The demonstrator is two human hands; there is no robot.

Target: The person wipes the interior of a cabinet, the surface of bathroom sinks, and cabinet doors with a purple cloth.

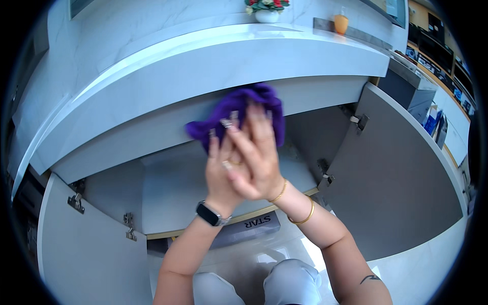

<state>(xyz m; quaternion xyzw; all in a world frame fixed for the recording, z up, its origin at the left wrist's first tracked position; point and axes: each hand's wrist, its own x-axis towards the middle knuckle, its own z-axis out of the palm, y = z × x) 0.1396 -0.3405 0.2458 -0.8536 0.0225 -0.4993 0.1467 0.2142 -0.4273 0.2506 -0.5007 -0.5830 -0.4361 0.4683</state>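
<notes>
A crumpled purple cloth is in front of the pale panel under the countertop, above the cabinet opening. My right hand crosses over my left hand, and the two overlap. The right fingers are on the cloth, smeared by motion, with the thumb angled back across the left hand. The left fingers point up toward the cloth's lower left part; some are hidden behind the right hand. A dark-faced watch is on my left wrist. Gold bracelets circle my right wrist and forearm.
Two cabinet doors, left and right, stand swung out on metal hinges. A pale shelf spans the cabinet. Beneath it is a grey box. A flower pot and orange bottle stand on the countertop.
</notes>
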